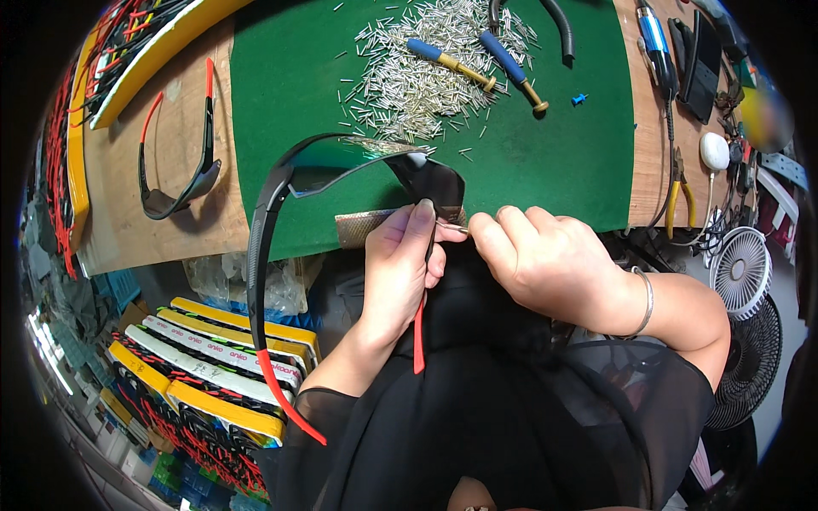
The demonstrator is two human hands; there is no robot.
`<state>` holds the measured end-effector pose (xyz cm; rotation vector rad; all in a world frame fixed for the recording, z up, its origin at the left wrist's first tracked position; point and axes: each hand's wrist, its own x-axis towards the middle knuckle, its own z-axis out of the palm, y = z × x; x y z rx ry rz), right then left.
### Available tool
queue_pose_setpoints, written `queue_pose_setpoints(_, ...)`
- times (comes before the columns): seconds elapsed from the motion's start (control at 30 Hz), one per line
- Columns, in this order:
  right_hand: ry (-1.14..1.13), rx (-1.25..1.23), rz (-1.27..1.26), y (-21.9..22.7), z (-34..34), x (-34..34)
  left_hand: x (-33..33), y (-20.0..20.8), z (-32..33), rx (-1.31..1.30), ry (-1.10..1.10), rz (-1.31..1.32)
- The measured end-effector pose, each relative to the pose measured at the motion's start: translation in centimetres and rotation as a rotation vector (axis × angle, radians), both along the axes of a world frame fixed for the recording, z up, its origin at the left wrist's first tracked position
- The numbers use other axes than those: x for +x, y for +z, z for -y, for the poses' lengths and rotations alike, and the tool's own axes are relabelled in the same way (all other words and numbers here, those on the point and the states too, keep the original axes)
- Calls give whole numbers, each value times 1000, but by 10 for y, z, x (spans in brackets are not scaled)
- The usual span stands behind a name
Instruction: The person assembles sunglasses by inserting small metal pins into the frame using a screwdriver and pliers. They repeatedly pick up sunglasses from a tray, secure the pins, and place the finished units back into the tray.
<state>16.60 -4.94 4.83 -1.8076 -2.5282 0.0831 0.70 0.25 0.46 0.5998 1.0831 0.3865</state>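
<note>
My hands, both bare: left hand [399, 268] fingers curled, thumb up at 12 o'clock, pinching. Right hand [538, 255] w/ forearm in from 3 o'clock, fingertips pinched, nearly touching left.

From my feed, both hands met at the mat's near edge, the left hand [399, 268] and right hand [537, 260] hemmed by the sunglasses [341, 175] they held. Beyond them the green mat [281, 77] lay bare on its left and right parts. A heap of metal pins [417, 72] and two blue-handled screwdrivers [481, 60] blocked the far middle. Left wood strip: a second pair of glasses [183, 153]. Right strip was crowded with tools and pliers [679, 192].
</note>
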Motion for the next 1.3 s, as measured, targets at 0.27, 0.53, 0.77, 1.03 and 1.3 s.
queue_pose_setpoints(0.27,-13,45,42,0,0,-2,1,0,0,5,12,-2)
queue_pose_setpoints(0.53,-1,24,9,-2,-1,-2,0,1,-1,-10,16,3)
queue_pose_setpoints(0.77,2,40,-28,-5,-4,-3,-1,-1,-2,1,9,42)
queue_pose_setpoints(1.03,-3,-8,-75,-3,-7,-7,0,1,-2,18,9,59)
queue_pose_setpoints(1.3,16,8,-108,-9,-8,-10,-4,2,-4,0,-12,48)
